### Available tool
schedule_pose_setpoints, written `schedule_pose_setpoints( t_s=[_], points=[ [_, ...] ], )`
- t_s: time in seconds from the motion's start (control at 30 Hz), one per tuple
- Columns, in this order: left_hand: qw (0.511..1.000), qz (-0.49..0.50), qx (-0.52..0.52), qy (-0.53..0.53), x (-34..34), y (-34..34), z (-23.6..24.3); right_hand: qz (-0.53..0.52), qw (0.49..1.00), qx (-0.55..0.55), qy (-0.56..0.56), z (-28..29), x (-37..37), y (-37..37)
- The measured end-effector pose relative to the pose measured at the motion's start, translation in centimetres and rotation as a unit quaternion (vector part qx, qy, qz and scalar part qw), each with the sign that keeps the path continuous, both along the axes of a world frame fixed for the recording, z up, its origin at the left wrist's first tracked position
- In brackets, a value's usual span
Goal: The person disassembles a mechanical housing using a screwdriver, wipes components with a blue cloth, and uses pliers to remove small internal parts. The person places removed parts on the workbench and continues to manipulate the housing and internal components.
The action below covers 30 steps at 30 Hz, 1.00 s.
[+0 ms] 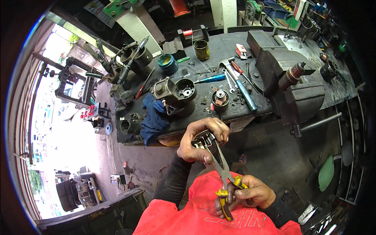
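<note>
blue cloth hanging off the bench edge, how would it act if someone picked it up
The blue cloth would probably be floppy and light, since it hangs in loose folds over the front of the bench. It likely wouldn't roll, being crumpled rather than rounded. It might catch slightly on the grey metal housing, as it's bunched close by.
</note>
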<state>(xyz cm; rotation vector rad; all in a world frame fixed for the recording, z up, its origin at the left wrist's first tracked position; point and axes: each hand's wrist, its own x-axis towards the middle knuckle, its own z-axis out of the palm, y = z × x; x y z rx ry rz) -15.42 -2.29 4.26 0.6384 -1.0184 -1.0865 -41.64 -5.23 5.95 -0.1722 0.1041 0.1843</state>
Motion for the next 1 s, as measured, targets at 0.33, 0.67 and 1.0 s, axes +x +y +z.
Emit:
schedule_pose_setpoints(
  t_s=[0.33,0.67,1.0],
  points=[
    [1.000,-0.008,-0.009,-0.021,0.0,-0.2,0.8,-0.024,0.998,0.037,-0.043,-0.4,0.2,0.6],
    [0.999,-0.034,0.005,-0.025,0.6,0.0,0.7,-0.018,1.000,-0.010,-0.010,0.2,0.6,1.2],
    [0.965,-0.006,0.011,0.262,0.1,-0.3,-1.1,-0.130,0.831,-0.516,0.160,1.1,-1.0,-0.3]
  ],
)
